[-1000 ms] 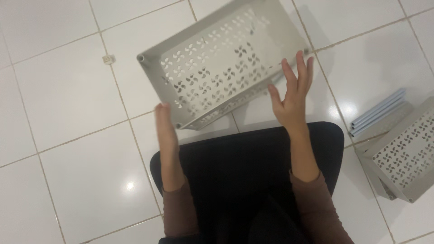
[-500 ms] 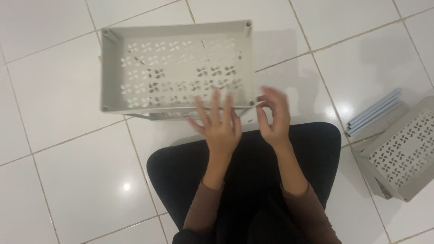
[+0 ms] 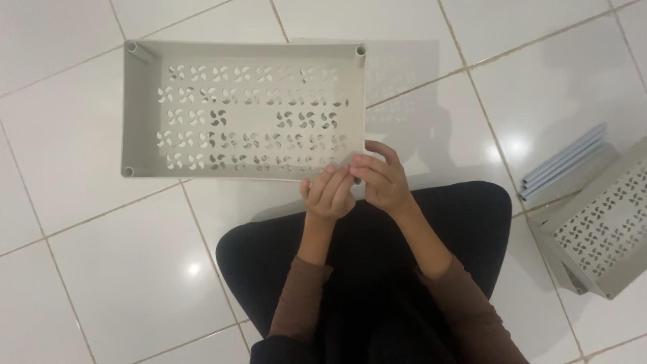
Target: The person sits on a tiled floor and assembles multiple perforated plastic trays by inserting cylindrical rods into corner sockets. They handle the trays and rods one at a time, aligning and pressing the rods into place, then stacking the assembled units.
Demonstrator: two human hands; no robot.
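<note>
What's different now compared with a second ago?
The grey perforated tray, tilted and held up before, has swung round and now lies square to the view. Both hands, left and right, came together at its near edge. The second tray and flat grey panels stayed put.

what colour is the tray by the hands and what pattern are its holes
Light grey tray, its base pierced with rows of pinwheel-shaped cutouts; clearest in the head view.

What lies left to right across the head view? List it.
Grey tray → left hand → right hand → flat grey panels → second perforated tray, all on the tile floor.
</note>
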